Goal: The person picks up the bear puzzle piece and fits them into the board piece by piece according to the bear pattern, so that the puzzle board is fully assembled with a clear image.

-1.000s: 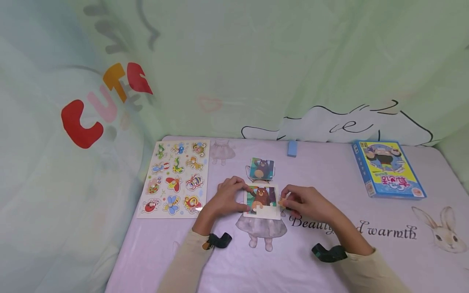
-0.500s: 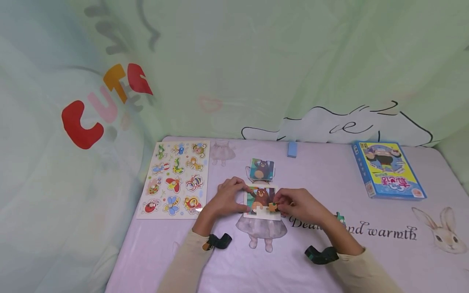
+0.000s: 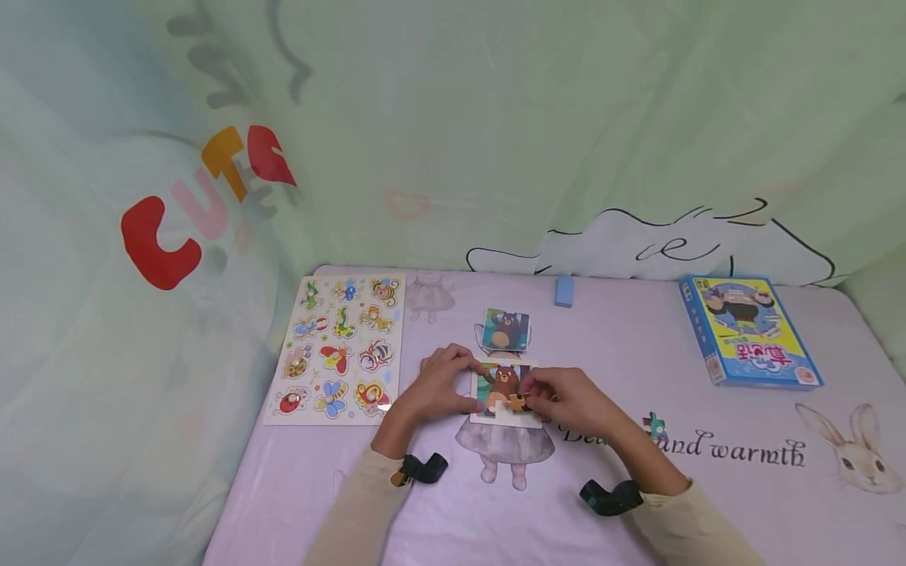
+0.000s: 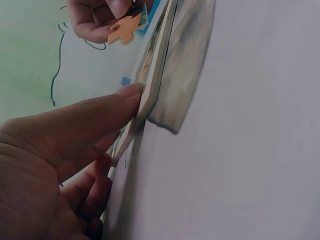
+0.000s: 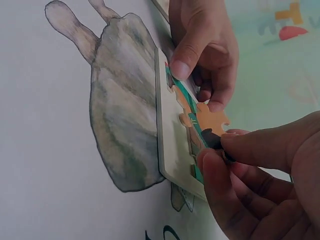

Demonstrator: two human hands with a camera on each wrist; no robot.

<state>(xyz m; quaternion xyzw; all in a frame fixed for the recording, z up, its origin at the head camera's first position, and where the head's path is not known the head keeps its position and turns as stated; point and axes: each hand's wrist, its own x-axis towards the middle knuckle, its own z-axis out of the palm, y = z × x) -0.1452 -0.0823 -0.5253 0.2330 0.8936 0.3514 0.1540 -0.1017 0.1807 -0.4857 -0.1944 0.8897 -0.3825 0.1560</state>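
A small jigsaw board (image 3: 506,417) with a brown bear picture lies in the middle of the table; its lower middle and right part shows pale backing. My left hand (image 3: 442,387) holds the board at its left side, the thumb on the rim in the left wrist view. Between thumb and fingers, my right hand (image 3: 569,399) pinches an orange jigsaw piece (image 5: 212,120) with dark and green parts. That piece hangs just above the board, tilted, over its lower right part. A bear picture card (image 3: 506,330) lies behind the board.
A teal jigsaw piece (image 3: 657,427) lies beyond the right forearm. On the left is a wooden insect peg board (image 3: 289,417). A blue block (image 3: 564,291) sits near the back edge, and a blue-yellow box (image 3: 752,330) at the back right. Curtains enclose the table.
My right hand has moved left, bringing the orange piece from the board's right edge to above it. The teal piece has come into view behind the forearm. My left hand stays put.
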